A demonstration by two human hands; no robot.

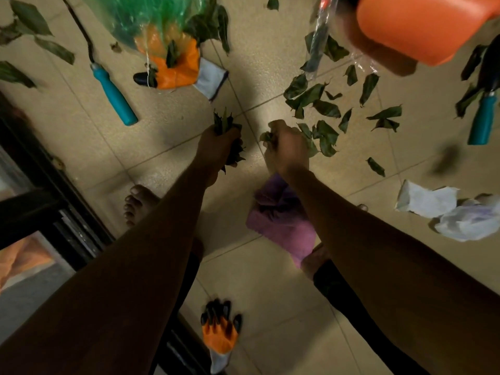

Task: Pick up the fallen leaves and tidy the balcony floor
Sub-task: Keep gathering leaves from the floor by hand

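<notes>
Teal-handled hand weeder (113,90) is lying ahead and left of the left hand (219,147). An orange clawed gardening glove (176,70) is sitting straight ahead of that hand, half tucked under a green plastic bag (135,20). Its twin (220,334) is lying way back behind both hands. A pink towel (281,223) is bunching up just behind the right hand (286,150). Off to that hand's right, crumpled white paper (424,201) and a pale plastic bag (468,223) are sitting together. A teal-handled trowel (484,123) is resting further ahead, and an orange pot (422,25) is looming beyond.
</notes>
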